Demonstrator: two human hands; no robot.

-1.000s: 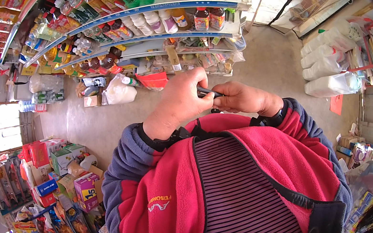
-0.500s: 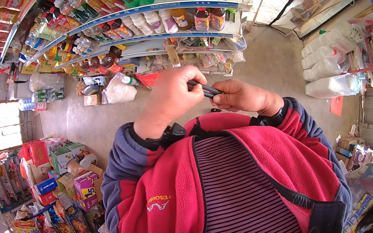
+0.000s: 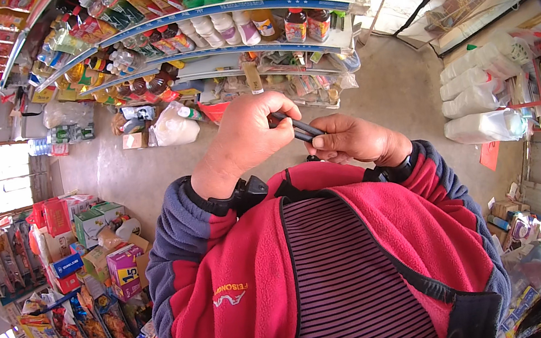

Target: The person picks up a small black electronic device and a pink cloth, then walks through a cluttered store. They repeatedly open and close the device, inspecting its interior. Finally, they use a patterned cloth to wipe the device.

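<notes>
My left hand (image 3: 245, 139) and my right hand (image 3: 354, 137) come together in front of my chest. Between them is a slim black doubled object (image 3: 305, 131), two thin strips side by side with a narrow gap; its exact kind I cannot make out. The curled left fingers grip its upper left end, while my right thumb and fingers pinch its lower right end. Both its ends are partly hidden by the fingers. A black band circles each wrist at the sleeve cuff.
Ahead stand curved shelves (image 3: 213, 18) of drink bottles, with a white bag (image 3: 176, 125) on the floor below. Boxes and snack packets (image 3: 94, 227) crowd the left. White plastic bags (image 3: 476, 95) hang at the right beside a red rack.
The gap between the black object's two strips shows a little wider, and the hands have shifted only slightly. Both hands keep their hold.
</notes>
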